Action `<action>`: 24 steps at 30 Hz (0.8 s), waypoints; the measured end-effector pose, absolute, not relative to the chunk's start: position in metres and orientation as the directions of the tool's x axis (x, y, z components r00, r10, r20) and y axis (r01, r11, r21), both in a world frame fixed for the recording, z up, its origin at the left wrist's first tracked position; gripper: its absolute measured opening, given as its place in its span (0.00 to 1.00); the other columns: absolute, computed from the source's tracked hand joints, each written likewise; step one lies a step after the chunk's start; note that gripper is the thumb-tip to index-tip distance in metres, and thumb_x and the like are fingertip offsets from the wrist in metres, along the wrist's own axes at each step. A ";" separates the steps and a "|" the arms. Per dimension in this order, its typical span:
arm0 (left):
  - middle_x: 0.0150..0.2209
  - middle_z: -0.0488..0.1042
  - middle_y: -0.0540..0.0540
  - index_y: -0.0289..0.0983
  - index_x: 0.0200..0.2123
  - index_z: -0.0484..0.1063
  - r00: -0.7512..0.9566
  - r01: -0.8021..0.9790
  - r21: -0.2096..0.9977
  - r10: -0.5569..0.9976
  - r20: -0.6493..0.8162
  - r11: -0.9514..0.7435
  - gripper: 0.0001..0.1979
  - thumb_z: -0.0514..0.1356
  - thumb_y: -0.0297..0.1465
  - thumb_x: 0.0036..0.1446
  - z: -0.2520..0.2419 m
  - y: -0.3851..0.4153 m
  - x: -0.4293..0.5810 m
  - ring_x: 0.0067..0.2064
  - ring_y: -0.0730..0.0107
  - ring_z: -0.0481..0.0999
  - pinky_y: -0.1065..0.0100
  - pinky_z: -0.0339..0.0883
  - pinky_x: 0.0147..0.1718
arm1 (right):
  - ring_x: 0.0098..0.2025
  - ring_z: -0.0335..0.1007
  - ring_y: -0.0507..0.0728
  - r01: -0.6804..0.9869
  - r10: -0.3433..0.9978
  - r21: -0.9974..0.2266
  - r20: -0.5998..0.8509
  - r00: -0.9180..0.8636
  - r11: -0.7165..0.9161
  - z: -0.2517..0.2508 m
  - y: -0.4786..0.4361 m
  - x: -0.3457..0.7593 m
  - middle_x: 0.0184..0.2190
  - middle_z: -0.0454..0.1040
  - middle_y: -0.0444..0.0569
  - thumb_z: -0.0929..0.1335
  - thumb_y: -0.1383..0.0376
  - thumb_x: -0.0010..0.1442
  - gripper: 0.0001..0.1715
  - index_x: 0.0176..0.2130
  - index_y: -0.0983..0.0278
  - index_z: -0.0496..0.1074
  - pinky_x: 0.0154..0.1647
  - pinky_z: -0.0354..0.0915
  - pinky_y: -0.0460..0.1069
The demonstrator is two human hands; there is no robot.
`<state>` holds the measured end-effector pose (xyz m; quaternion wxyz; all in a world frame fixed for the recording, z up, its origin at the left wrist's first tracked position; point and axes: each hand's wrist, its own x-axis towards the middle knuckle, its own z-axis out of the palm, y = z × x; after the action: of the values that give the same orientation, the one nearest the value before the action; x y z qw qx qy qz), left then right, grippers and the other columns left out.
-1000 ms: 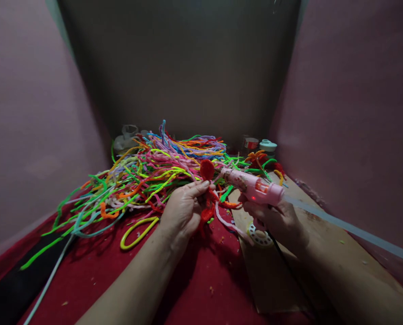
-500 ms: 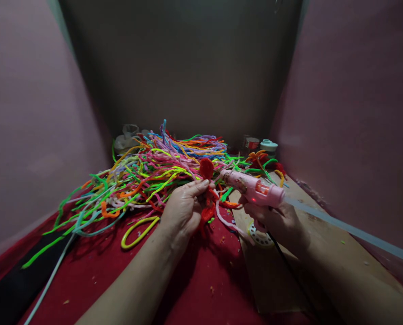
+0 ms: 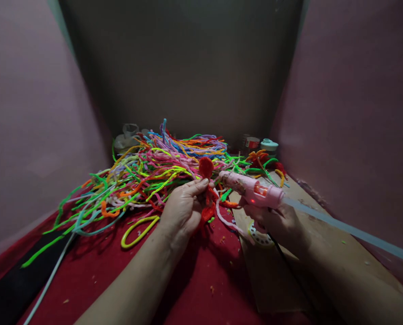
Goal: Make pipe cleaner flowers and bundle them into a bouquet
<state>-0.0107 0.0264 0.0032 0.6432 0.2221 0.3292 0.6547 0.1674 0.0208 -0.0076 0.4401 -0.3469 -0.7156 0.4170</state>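
Note:
Between thumb and fingers, my left hand (image 3: pixel 184 205) pinches a red pipe cleaner piece (image 3: pixel 206 168) with a round, coiled top. More red fuzzy loops hang below those fingers. My right hand (image 3: pixel 276 223) is wrapped round the grip of a pink hot glue gun (image 3: pixel 252 187), whose small red light is lit. Its nozzle points left, close to the red piece; whether they touch I cannot tell. A long translucent glue stick (image 3: pixel 350 232) sticks out of the gun's back. Beneath the hands, a pale pink pipe cleaner (image 3: pixel 227 222) trails toward the right.
A large heap of coloured pipe cleaners (image 3: pixel 167 158) spreads behind and left of my hands over red cloth (image 3: pixel 127 280). A brown board (image 3: pixel 269 280) lies under my right arm, with a white perforated disc (image 3: pixel 260 237) on it. Beyond are a lidded container (image 3: pixel 268 145) and orange-red pieces (image 3: pixel 259 158).
The glue gun and the red piece have shifted very slightly left. Both hands keep their hold, and the heap stays as it was.

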 end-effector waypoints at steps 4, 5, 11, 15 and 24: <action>0.22 0.74 0.45 0.28 0.24 0.73 -0.063 -0.693 0.719 0.989 -0.136 0.055 0.06 0.57 0.18 0.49 0.001 0.027 -0.012 0.23 0.77 0.71 0.77 0.66 0.23 | 0.19 0.51 0.47 0.125 0.886 -0.915 0.326 -0.330 0.384 -0.013 0.022 0.168 0.31 0.70 0.46 0.66 0.63 0.56 0.32 0.59 0.58 0.60 0.14 0.51 0.42; 0.22 0.74 0.45 0.28 0.24 0.73 -0.058 -0.689 0.722 0.989 -0.139 0.061 0.06 0.57 0.19 0.49 0.000 0.027 -0.012 0.23 0.77 0.72 0.77 0.67 0.24 | 0.19 0.50 0.47 0.113 0.885 -0.916 0.332 -0.325 0.385 -0.014 0.022 0.168 0.31 0.70 0.46 0.66 0.63 0.56 0.32 0.59 0.58 0.60 0.14 0.51 0.42; 0.24 0.75 0.44 0.29 0.25 0.73 -0.036 -0.680 0.728 0.988 -0.147 0.083 0.05 0.58 0.20 0.49 -0.002 0.028 -0.013 0.25 0.76 0.73 0.75 0.68 0.27 | 0.19 0.50 0.47 0.099 0.879 -0.915 0.339 -0.336 0.390 -0.012 0.022 0.167 0.31 0.70 0.47 0.66 0.62 0.56 0.32 0.60 0.58 0.59 0.14 0.51 0.42; 0.23 0.75 0.44 0.29 0.25 0.74 -0.041 -0.677 0.732 0.990 -0.137 0.073 0.04 0.59 0.20 0.48 -0.003 0.028 -0.013 0.24 0.76 0.72 0.76 0.67 0.26 | 0.18 0.52 0.46 0.087 0.872 -0.912 0.350 -0.342 0.400 -0.009 0.022 0.167 0.30 0.70 0.47 0.66 0.62 0.55 0.33 0.59 0.59 0.60 0.12 0.52 0.42; 0.23 0.74 0.45 0.29 0.25 0.73 -0.065 -0.681 0.730 0.988 -0.140 0.058 0.04 0.58 0.20 0.48 0.000 0.027 -0.012 0.24 0.78 0.71 0.77 0.65 0.23 | 0.20 0.57 0.48 0.099 0.875 -0.917 0.332 -0.352 0.387 -0.012 0.022 0.168 0.31 0.72 0.48 0.66 0.63 0.55 0.32 0.59 0.59 0.61 0.13 0.54 0.42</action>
<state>-0.0118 0.0269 -0.0001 0.6447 0.2278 0.3370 0.6473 0.1681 0.0218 -0.0119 0.4507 -0.3478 -0.7002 0.4308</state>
